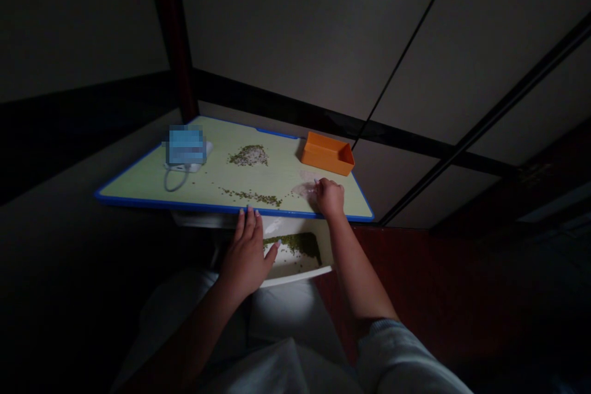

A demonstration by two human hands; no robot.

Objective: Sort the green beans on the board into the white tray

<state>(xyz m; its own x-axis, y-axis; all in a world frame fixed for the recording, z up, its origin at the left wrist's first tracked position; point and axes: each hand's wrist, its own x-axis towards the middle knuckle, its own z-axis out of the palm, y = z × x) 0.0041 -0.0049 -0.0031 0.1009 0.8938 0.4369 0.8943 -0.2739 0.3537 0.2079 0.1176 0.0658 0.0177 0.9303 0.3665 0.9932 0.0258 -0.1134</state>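
Your left hand [244, 258] sits at the near edge of the pale green table [152, 180], its fingers [245, 225] spread wide with the tips at the blue rim and the thumb reaching out over a white tray [295, 278]. That tray lies just below the edge and holds a drift of small green beans [295, 246]. Your right hand [329, 197] rests on the table beside a clear plastic bag [302, 189]; its fingers [320, 188] are bunched against the plastic, but you cannot tell whether they grip it.

More beans lie on the table in a small heap [248, 156] and a loose scattered line [252, 197]. An orange box [327, 154] stands at the far side, above your right hand. Farther left sits a blurred blue-and-white object [186, 148] with a looped cable [173, 180].
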